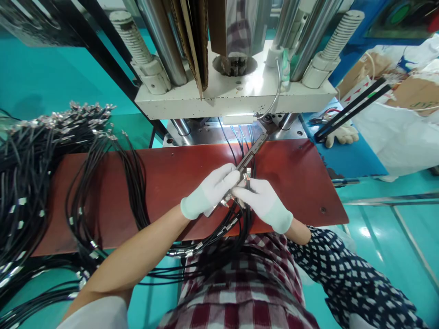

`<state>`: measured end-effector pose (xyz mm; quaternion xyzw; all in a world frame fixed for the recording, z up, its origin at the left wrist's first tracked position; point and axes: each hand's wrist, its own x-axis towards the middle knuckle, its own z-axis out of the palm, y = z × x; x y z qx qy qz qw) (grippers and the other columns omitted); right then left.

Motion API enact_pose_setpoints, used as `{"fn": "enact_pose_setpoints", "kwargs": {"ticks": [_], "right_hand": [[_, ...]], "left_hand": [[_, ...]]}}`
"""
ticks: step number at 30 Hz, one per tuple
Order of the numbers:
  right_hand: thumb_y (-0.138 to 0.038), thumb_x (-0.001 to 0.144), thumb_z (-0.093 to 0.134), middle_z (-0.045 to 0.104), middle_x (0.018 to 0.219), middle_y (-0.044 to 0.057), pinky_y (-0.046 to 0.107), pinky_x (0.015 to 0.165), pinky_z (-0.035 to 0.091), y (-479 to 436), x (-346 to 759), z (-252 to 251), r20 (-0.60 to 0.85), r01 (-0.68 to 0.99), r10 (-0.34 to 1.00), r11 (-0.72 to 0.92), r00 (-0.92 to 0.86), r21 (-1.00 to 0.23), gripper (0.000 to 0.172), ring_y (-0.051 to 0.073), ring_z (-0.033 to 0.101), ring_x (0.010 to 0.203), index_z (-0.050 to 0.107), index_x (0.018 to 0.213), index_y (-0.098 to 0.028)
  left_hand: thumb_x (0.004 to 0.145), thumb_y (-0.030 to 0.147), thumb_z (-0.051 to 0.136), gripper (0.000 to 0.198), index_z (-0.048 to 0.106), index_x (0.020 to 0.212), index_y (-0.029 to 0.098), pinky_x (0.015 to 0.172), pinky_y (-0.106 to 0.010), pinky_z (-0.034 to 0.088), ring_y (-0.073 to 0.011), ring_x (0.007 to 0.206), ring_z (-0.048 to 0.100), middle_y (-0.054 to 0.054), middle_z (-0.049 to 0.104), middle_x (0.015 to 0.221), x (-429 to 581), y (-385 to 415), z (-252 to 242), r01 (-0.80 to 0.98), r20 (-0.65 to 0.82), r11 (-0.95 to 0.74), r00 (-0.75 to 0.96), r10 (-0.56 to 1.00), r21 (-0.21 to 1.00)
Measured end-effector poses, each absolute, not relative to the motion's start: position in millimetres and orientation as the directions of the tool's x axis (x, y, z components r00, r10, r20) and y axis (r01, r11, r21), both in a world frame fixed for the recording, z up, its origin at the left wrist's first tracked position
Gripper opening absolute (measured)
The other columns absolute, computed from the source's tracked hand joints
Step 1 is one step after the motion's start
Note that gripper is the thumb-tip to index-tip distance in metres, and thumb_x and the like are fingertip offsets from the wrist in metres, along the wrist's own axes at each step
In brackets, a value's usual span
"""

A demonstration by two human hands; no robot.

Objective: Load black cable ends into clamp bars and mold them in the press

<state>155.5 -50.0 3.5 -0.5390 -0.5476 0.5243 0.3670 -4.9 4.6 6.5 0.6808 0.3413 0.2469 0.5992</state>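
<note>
My left hand [215,188], in a white glove, is closed around a long, narrow metal strip [253,151] with notches along it. The strip lies slantwise, its far tip near the press. Close against it, my right hand [265,201], also gloved, has its thumb and fingers pinched on a black cable with a metal connector [247,175] at its end. More connector ends show between the two hands, partly hidden by the fingers. From there a bundle of black cables [226,228] curves down across my lap.
A red-brown board [291,183] spans the front of the white press plate [206,104]. Heaps of black cables [27,183] lie at left. On the blue side table [366,157] are a glove [342,135] and black bars [355,109]. Thin cables run under the press.
</note>
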Motion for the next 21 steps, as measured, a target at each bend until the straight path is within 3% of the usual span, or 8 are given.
{"fn": "enact_pose_setpoints", "kwargs": {"ticks": [4, 6, 8, 13, 17, 21], "right_hand": [[-0.018, 0.082, 0.053, 0.056, 0.059, -0.003, 0.024, 0.060, 0.039, -46, 153, 4, -0.169, 0.283, 0.977, -0.126, -0.133, -0.951, 0.022, 0.010, 0.049, 0.057, 0.051, 0.060, -0.017], [-0.018, 0.082, 0.054, 0.058, 0.063, -0.003, 0.024, 0.061, 0.040, -46, 154, 5, -0.159, 0.273, 0.980, -0.122, -0.120, -0.954, 0.016, 0.011, 0.051, 0.060, 0.056, 0.066, -0.017], [-0.026, 0.083, 0.060, 0.063, 0.073, -0.001, 0.025, 0.065, 0.043, -47, 155, 6, -0.154, 0.190, 0.983, -0.133, -0.101, -0.973, 0.010, 0.012, 0.055, 0.066, 0.060, 0.079, -0.017], [-0.036, 0.077, 0.072, 0.060, 0.075, -0.002, 0.026, 0.066, 0.045, -55, 163, -2, -0.238, -0.091, 0.971, -0.235, 0.034, -0.968, 0.025, 0.012, 0.055, 0.068, 0.059, 0.089, -0.017], [-0.037, 0.075, 0.076, 0.062, 0.082, 0.000, 0.027, 0.068, 0.047, -60, 166, -12, -0.290, -0.281, 0.956, -0.264, 0.052, -0.923, 0.029, 0.013, 0.058, 0.074, 0.064, 0.093, -0.018], [-0.036, 0.074, 0.074, 0.060, 0.075, 0.000, 0.026, 0.061, 0.043, -57, 165, -10, -0.323, -0.306, 0.946, -0.298, 0.035, -0.904, 0.031, 0.012, 0.056, 0.067, 0.067, 0.097, -0.016]], "left_hand": [[0.099, 0.044, 0.041, 0.031, 0.043, 0.080, 0.019, 0.062, -0.027, 0.036, -0.0119, 0.063, 0.042, 0.002, 0.048, 0.071, -1, 0, 7, 0.422, 0.009, -0.279, 0.538, 0.843, 0.862], [0.099, 0.043, 0.042, 0.030, 0.043, 0.079, 0.019, 0.064, -0.028, 0.037, -0.0125, 0.065, 0.043, 0.001, 0.049, 0.073, -1, 0, 7, 0.448, 0.052, -0.334, 0.534, 0.844, 0.829], [0.099, 0.046, 0.041, 0.032, 0.043, 0.080, 0.020, 0.061, -0.027, 0.039, -0.0119, 0.062, 0.043, 0.002, 0.048, 0.071, -3, 0, 8, 0.373, 0.023, -0.274, 0.555, 0.832, 0.886], [0.096, 0.057, 0.042, 0.040, 0.042, 0.081, 0.020, 0.046, -0.022, 0.039, -0.0093, 0.053, 0.042, 0.003, 0.045, 0.067, -8, 5, 9, 0.144, -0.131, 0.057, 0.590, 0.797, 0.988], [0.094, 0.058, 0.044, 0.042, 0.045, 0.081, 0.018, 0.043, -0.020, 0.041, -0.0084, 0.053, 0.042, 0.002, 0.046, 0.067, -9, 10, 6, 0.084, -0.130, 0.099, 0.632, 0.764, 0.992], [0.095, 0.056, 0.045, 0.042, 0.047, 0.082, 0.017, 0.045, -0.019, 0.041, -0.0072, 0.053, 0.042, 0.002, 0.046, 0.069, -10, 11, 4, 0.050, -0.114, 0.108, 0.668, 0.735, 0.993]]}}
